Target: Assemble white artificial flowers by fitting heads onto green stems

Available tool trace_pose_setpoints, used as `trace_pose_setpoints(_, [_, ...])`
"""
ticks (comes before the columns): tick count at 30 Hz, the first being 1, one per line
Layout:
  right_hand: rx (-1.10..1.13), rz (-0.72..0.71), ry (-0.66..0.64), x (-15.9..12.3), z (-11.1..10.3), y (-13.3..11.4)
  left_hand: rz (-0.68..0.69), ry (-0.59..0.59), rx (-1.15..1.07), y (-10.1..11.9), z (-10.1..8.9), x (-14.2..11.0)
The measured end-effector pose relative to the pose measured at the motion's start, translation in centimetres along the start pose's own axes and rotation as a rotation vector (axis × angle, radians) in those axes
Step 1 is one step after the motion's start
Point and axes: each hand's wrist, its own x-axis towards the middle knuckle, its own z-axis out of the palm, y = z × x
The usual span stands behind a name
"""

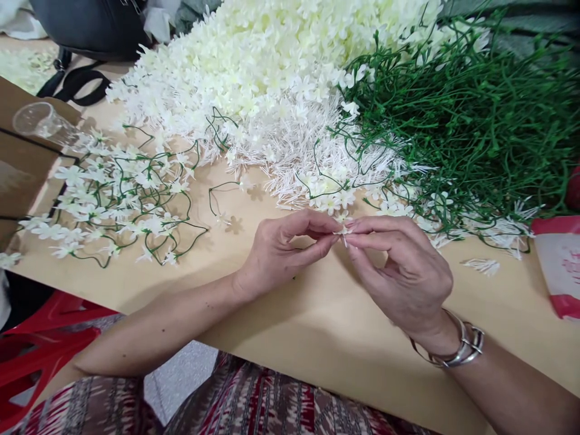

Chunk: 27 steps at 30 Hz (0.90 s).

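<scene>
Both hands meet over the table, fingertips pinched around one small white artificial flower [343, 231]. My left hand [287, 244] is closed on a petal edge from the left. From the right, my right hand [401, 260] pinches the same flower, and a thin white bit pokes out below the fingers. Just behind the fingertips lie loose white petals [335, 199]. To the left sits a group of assembled white flowers on green stems [131, 199]. One green stem with a flower [222, 187] lies apart, nearer my left hand.
A large heap of cream-white petals [272, 54] covers the back, with thin white stamens [312, 145] before it. Green plastic stems [475, 121] pile up at right. A clear cup [43, 124] lies at left; a pink-and-white packet [559, 266] is at the right edge.
</scene>
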Motion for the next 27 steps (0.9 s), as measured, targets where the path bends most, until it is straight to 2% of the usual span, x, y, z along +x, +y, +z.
trace_pose_setpoints(5, [-0.076, -0.03, -0.029, 0.1, -0.4, -0.2, 0.038, 0.002, 0.059, 0.1, 0.1, -0.2])
trace_pose_setpoints(10, [-0.155, -0.034, -0.05, 0.1, -0.6, -0.5, 0.096, -0.048, 0.168, -0.2, 0.2, -0.5])
trace_pose_setpoints(15, [0.056, 0.139, -0.087, 0.0, -0.1, -0.5, 0.284, -0.015, 0.28, -0.8, 0.2, -0.2])
trace_pose_setpoints(20, [0.254, 0.334, -0.045, -0.2, 0.2, -0.2, 0.432, -0.007, 0.402, -1.1, 0.1, 0.0])
trace_pose_setpoints(24, [0.328, 0.374, 0.02, -0.2, 0.3, 0.1, 0.465, 0.011, 0.467, -1.1, 0.1, 0.0])
trace_pose_setpoints(27, [0.355, 0.424, -0.024, -0.1, 0.2, 0.4, 0.48, 0.004, 0.495, -1.1, 0.0, 0.0])
